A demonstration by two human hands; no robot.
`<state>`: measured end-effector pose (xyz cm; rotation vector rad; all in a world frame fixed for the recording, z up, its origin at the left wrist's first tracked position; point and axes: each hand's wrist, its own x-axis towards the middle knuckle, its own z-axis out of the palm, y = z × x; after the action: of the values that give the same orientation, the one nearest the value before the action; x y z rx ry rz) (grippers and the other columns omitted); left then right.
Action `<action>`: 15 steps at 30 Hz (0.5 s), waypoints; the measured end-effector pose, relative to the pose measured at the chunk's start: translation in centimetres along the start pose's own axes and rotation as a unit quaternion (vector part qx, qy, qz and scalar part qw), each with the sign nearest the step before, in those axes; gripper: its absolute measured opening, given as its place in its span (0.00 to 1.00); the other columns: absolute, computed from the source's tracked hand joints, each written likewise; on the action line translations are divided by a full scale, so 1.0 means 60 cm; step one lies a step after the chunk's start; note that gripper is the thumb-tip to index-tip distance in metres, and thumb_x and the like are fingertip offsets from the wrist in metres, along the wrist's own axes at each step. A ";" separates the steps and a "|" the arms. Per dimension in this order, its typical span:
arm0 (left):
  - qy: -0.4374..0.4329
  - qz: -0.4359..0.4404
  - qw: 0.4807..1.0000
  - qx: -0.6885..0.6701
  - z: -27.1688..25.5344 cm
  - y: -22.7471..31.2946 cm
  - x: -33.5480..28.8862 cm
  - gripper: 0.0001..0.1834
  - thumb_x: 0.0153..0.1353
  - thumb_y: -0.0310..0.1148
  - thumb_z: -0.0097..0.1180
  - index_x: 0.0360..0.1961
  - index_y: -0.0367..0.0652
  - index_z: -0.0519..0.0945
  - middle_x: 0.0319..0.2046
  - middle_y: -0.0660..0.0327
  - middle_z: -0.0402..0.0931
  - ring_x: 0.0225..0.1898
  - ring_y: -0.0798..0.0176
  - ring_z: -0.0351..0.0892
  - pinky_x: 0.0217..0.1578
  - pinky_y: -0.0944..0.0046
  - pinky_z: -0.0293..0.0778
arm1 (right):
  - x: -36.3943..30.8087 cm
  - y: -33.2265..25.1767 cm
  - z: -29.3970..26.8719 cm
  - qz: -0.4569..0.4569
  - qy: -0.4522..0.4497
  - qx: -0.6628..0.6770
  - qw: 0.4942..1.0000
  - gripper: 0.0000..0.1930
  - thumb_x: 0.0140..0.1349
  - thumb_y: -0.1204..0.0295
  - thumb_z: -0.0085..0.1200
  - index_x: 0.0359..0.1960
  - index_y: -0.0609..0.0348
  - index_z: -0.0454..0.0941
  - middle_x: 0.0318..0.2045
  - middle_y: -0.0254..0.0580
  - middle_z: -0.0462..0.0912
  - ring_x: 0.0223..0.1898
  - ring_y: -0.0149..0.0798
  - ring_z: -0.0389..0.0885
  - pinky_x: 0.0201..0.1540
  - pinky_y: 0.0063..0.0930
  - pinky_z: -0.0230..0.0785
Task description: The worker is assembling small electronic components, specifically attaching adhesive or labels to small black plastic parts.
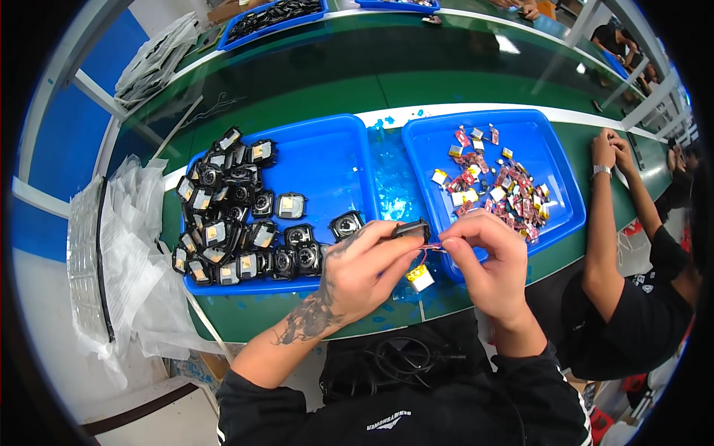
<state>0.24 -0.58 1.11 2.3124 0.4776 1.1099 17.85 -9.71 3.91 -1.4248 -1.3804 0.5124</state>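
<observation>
My left hand [364, 266] is closed on a black watch case [411, 227], held tilted between thumb and fingers. Beside it, the thumb and forefinger of my right hand [492, 260] pinch the end of a small red circuit board [431, 247]. Thin wires lead down from the board to a silver battery with yellow tape [420, 278], which hangs below my fingertips. Whether the board touches the case is hidden by my fingers. At the left, a blue tray [327, 149] carries many similar black watch cases [216, 234]. The right blue tray [561, 160] holds loose boards with batteries [513, 193].
A green worktable [327, 89] runs across, with blue film scraps [394, 175] between the trays. Clear plastic trays and white sheets [137, 260] stand at the left. Another person's hands [613, 149] are at the right. Farther back sits a blue tray of black parts [275, 21].
</observation>
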 end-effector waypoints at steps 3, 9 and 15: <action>-0.078 -0.269 0.907 -0.314 -0.003 0.001 -0.003 0.07 0.62 0.23 0.58 0.39 0.30 0.82 0.37 0.56 0.79 0.36 0.68 0.82 0.36 0.70 0.81 | -0.002 0.005 0.011 -0.076 0.017 -0.045 0.996 0.03 0.58 0.81 0.59 0.34 0.65 0.80 0.30 0.42 0.81 0.32 0.34 0.81 0.31 0.23 0.75; -0.072 -0.359 0.805 -0.466 -0.002 -0.008 -0.001 0.08 0.64 0.25 0.56 0.40 0.28 0.80 0.40 0.56 0.80 0.40 0.67 0.82 0.40 0.68 0.81 | -0.010 0.014 0.021 0.052 0.012 0.122 0.991 0.05 0.59 0.81 0.59 0.38 0.65 0.79 0.34 0.41 0.80 0.35 0.28 0.80 0.32 0.19 0.74; -0.061 -0.335 0.839 -0.424 0.003 -0.010 -0.004 0.10 0.63 0.23 0.56 0.43 0.27 0.79 0.42 0.56 0.79 0.42 0.67 0.81 0.44 0.68 0.81 | -0.009 0.009 0.027 0.097 0.015 0.159 0.982 0.07 0.59 0.82 0.60 0.39 0.66 0.79 0.35 0.39 0.80 0.37 0.27 0.80 0.33 0.16 0.74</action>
<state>0.19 -0.26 0.50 1.2587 0.5370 0.6134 16.59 -9.50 2.63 -1.3025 -1.0823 0.7973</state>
